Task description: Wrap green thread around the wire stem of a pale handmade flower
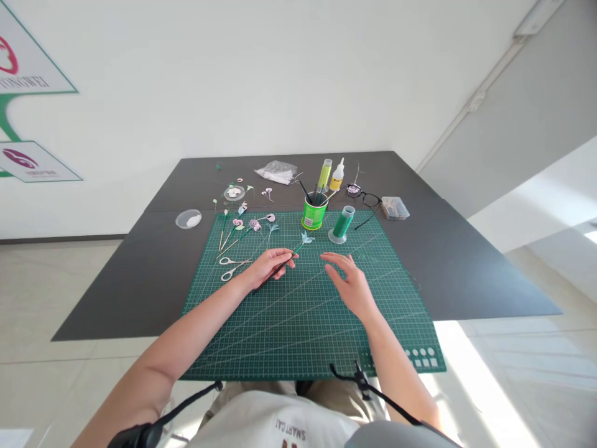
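Observation:
My left hand (272, 266) is closed around a thin dark stick whose green-wrapped upper end carries a pale blue flower (307, 238). The stick slants up to the right, above the green cutting mat (298, 336). To the right of the flower, my right hand (347, 280) is held with fingers stretched and thumb apart; I see nothing in it. Beyond that hand, a spool of green thread (344, 223) stands upright on the mat. Beside my left wrist lie white-handled scissors (229, 269). Several small handmade flowers on sticks (237, 225) rest at the mat's upper left.
A green tin (314, 214) with tools stands at the mat's far edge. Behind it are a yellow-green spool (325, 172) and a glue bottle (336, 176). Eyeglasses (370, 199) and a clear box (394, 208) lie right. Clear dishes (188, 219) and a plastic bag (277, 172) sit left and back.

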### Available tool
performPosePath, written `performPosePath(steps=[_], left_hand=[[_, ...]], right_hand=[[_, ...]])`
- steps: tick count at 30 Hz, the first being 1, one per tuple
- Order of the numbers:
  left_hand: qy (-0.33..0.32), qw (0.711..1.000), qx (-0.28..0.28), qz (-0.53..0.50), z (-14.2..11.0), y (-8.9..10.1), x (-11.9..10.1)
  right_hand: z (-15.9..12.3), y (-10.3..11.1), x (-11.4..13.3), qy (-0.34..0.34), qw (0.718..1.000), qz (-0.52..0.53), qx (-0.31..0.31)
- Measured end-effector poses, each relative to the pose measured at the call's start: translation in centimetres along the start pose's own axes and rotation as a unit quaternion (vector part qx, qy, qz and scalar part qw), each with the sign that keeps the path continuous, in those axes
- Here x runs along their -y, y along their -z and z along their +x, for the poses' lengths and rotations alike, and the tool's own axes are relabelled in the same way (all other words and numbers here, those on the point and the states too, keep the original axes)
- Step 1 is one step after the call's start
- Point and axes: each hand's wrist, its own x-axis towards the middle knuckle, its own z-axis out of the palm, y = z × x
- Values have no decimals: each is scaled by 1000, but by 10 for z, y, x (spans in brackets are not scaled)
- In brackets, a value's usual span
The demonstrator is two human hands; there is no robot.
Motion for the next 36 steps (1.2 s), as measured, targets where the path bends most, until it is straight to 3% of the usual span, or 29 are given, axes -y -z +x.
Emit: performPosePath(steps=[9,12,17,22,28,29,31,33,36], left_hand=[[-11,1000,11,-23,-6,-16,2],[-3,999,13,-30,-6,-21,5],[13,999,5,-41,-4,-20,7],[22,998,-6,-56,-2,-16,6],[35,998,-4,-60,-3,-17,7],[34,998,-6,-60,-3,-17,7],[28,998,-13,-62,-4,-18,9],[18,997,-26,-66,-3,-17,10],[-4,996,-53,-72,-2,-15,10]], right_hand=[[5,-56,13,-60,988,140,13],[-6,-59,15,-80,989,122,-2],[-27,-45,20,-85,993,82,-29],[-48,-17,19,-70,994,79,-26],[-69,49,-11,-49,999,13,-17],[-72,62,-18,-56,997,-7,-53],[-77,88,-30,-72,996,-37,-45],[-81,111,-37,-88,990,-70,-88],[-80,135,-32,-79,983,-110,-123]])
